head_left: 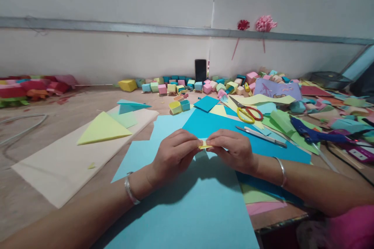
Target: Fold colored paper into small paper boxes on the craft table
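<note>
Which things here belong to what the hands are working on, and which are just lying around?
In hand: yellow paper, pinched between left hand and right hand; blue sheet beneath them.

Lying about: scissors, glue gun, paper boxes, phone, yellow triangle, paper plane.

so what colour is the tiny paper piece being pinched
The paper piece is yellow; see the head view.

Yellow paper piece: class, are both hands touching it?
Touching. The head view shows the left hand and right hand each pinching an end of the yellow paper piece.
</note>
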{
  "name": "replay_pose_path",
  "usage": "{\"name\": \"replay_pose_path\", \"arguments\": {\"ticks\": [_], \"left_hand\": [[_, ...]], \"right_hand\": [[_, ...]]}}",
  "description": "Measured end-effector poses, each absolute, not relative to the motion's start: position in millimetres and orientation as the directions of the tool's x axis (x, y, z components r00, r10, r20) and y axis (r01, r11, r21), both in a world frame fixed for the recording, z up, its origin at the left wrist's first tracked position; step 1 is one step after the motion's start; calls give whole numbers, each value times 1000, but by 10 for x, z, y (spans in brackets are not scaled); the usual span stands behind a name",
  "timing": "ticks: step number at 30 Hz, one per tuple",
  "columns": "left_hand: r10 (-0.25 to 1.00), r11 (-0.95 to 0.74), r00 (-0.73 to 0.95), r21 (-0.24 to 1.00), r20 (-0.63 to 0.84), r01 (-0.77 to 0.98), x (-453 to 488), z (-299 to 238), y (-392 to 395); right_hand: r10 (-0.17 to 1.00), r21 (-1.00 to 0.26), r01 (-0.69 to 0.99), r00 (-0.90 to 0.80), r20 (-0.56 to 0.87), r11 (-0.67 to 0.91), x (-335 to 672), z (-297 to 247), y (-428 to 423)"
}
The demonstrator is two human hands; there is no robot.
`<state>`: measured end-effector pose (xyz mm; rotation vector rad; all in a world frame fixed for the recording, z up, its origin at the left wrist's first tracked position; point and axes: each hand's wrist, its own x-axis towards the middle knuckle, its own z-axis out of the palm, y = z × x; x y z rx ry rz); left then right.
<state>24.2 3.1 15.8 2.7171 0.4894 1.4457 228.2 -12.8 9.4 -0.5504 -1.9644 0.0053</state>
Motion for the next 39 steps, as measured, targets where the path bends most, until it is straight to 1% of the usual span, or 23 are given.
{"name": "replay_pose_path", "arguments": {"ticks": [3, 8, 13, 20, 23, 27, 29, 30, 31, 32, 34, 35, 36, 37, 38, 39], "left_hand": [[272, -956, 530, 165, 803, 241, 242, 160, 36], [291, -950, 520, 179, 803, 256, 264, 210, -2], [291, -953, 495, 199, 819, 230, 295, 271, -66], [285, -952, 536, 168, 795, 257, 270, 334, -47], [319, -940, 510, 197, 799, 280, 276, 351, -37], [393, -915, 502, 275, 771, 294, 282, 325, -19], [409, -908, 505, 283, 760, 310, 276, 292, 0], [413, -903, 502, 269, 760, 336, 273, 274, 10], [415, -896, 502, 243, 759, 372, 270, 257, 19], [412, -889, 510, 209, 755, 408, 268, 243, 26], [388, -883, 551, 127, 739, 452, 266, 229, 26], [372, -882, 571, 88, 732, 462, 265, 230, 20], [361, -878, 580, 57, 730, 475, 264, 237, 11], [354, -868, 570, 34, 741, 495, 262, 248, 1], [343, -853, 532, 19, 774, 522, 258, 262, -9], [324, -831, 466, 11, 823, 557, 254, 277, -17]], "right_hand": [[399, -269, 351, -379, 835, 897, 2288, 99, -130], [347, -225, 325, -392, 852, 918, 2283, 98, -139], [331, -206, 311, -432, 839, 928, 2268, 116, -158], [338, -224, 295, -428, 838, 929, 2270, 129, -152], [381, -273, 307, -383, 841, 911, 2286, 129, -157], [490, -427, 251, -306, 816, 869, 2299, 141, -153], [532, -477, 240, -308, 789, 846, 2296, 151, -143], [536, -470, 266, -314, 784, 842, 2293, 156, -139], [527, -437, 313, -323, 786, 844, 2290, 160, -138], [499, -375, 368, -341, 797, 851, 2286, 163, -141], [396, -194, 454, -408, 822, 870, 2281, 165, -162], [345, -111, 470, -447, 825, 876, 2280, 166, -176], [317, -65, 477, -471, 823, 877, 2281, 167, -188], [330, -72, 490, -466, 821, 869, 2284, 169, -194], [389, -139, 512, -421, 820, 848, 2289, 172, -191], [483, -264, 531, -330, 811, 805, 2295, 176, -177]]}}
